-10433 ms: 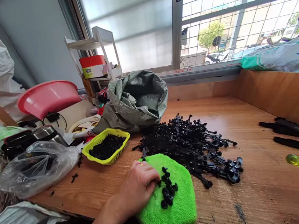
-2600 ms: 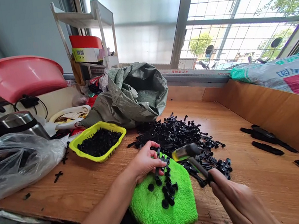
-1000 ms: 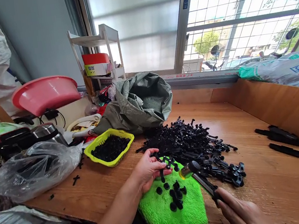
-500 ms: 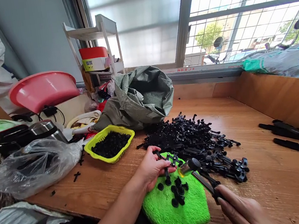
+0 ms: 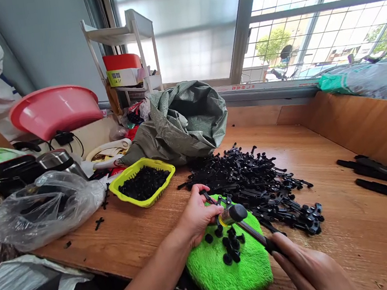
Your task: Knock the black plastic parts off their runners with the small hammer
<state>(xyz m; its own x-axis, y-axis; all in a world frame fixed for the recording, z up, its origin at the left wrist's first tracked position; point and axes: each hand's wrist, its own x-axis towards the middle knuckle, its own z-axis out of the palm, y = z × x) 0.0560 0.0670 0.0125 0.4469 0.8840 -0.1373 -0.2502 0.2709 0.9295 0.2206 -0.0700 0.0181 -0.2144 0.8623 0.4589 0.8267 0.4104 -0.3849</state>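
My left hand [image 5: 198,214] is closed on a black jointed plastic part [image 5: 219,203], held over the green fluffy pad [image 5: 230,281]. In my right hand [image 5: 303,259] is the handle of a small mallet [image 5: 235,213], which has a dark rounded face and a yellow ring near its other end. The mallet head lies right beside the left fingertips, over the held part; whether it touches is hidden. Several black round-headed pieces [image 5: 233,245] rest on the pad below it.
A large heap of black parts [image 5: 244,171] lies behind the pad. To the left stands a yellow basket [image 5: 140,203] of small black pieces, near a clear plastic bag [image 5: 51,208]. A grey-green sack [image 5: 186,122] slumps behind. Black strips [image 5: 381,188] lie at right.
The mallet head has moved left and closer to my left fingers, over the held part. My right hand has shifted slightly left with it. The left hand keeps its grip; the camera view has shifted slightly.
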